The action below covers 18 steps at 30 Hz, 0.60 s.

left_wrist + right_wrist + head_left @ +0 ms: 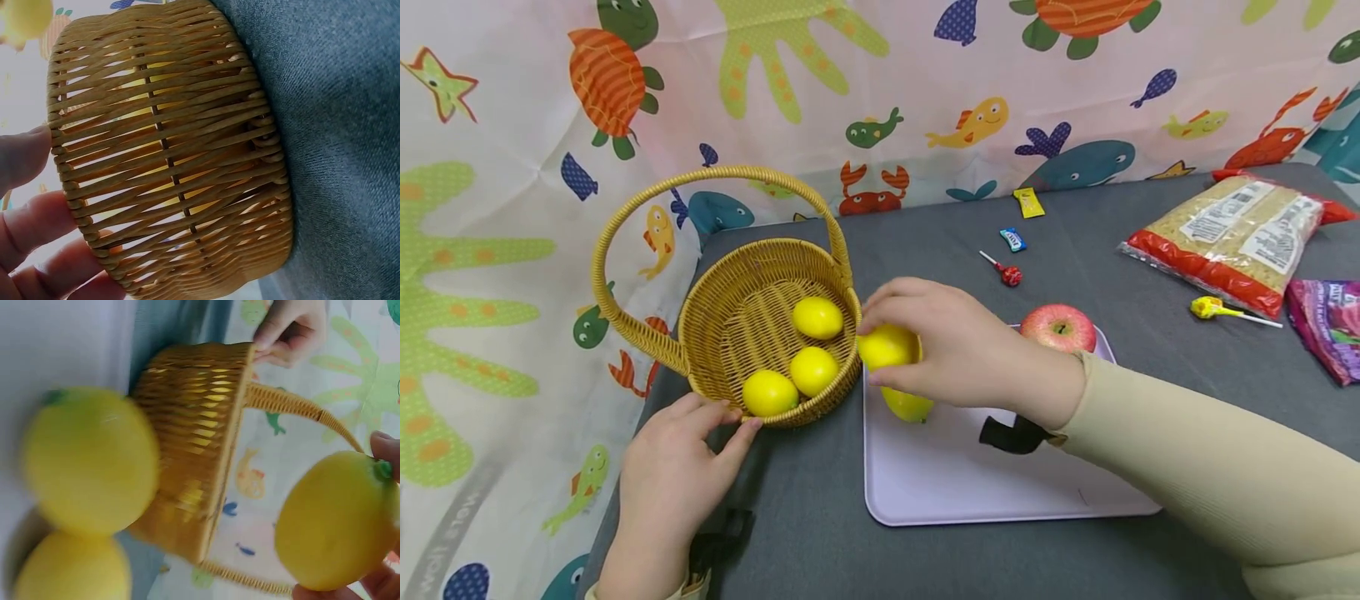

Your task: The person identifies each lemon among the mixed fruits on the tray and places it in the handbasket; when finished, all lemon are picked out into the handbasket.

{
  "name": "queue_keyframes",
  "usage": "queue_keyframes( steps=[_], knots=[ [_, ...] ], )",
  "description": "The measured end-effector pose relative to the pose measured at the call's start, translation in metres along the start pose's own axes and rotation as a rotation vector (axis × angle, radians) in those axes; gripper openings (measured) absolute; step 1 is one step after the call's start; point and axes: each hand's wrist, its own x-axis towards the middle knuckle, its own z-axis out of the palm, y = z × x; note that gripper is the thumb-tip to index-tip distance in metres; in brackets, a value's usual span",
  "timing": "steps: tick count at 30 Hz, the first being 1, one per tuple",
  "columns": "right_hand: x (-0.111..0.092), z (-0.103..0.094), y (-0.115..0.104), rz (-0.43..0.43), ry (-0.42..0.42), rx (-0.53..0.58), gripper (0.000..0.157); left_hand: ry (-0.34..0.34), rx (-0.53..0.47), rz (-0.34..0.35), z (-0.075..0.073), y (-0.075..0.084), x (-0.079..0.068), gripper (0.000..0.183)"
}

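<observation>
A yellow lemon [337, 522] is held in the fingers of my right hand [966, 346], above the left side of a pale lilac tray [940, 483] and close to the wicker basket's rim. Below it on the tray lie two more lemons, one of them [94, 459] showing whole in the right wrist view; my hand partly covers them in the head view. Three lemons, including one at the front [770, 393], rest inside the basket [711, 333]. My left hand [673, 467] pinches the basket's near rim between thumb and fingers. A red apple [1058, 327] sits at the tray's back edge, partly behind my right forearm.
The basket's tall handle [718, 172] arches over it. Behind the tray lie a red lollipop [1011, 275], a blue wrapped sweet [1012, 240] and a yellow one [1028, 202]. Rightward are a yellow lollipop [1206, 307], a red-edged bag [1232, 229] and a purple packet [1330, 321].
</observation>
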Motion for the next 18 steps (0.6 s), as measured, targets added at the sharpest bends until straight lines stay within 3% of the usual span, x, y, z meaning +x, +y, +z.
queue_keyframes(
  steps=[4, 10, 18],
  knots=[
    [0.03, 0.013, -0.008, -0.022, -0.002, 0.041, 0.038, -0.007, 0.004, 0.002, 0.0, -0.001, 0.0, 0.027],
    [0.066, 0.046, -0.004, 0.033, -0.099, 0.071, 0.037, -0.01, 0.009, 0.008, -0.001, -0.001, 0.001, 0.026],
    [0.084, 0.07, 0.003, 0.07, -0.153, -0.001, 0.038, -0.005, 0.015, 0.002, -0.001, 0.0, 0.001, 0.026]
  ],
)
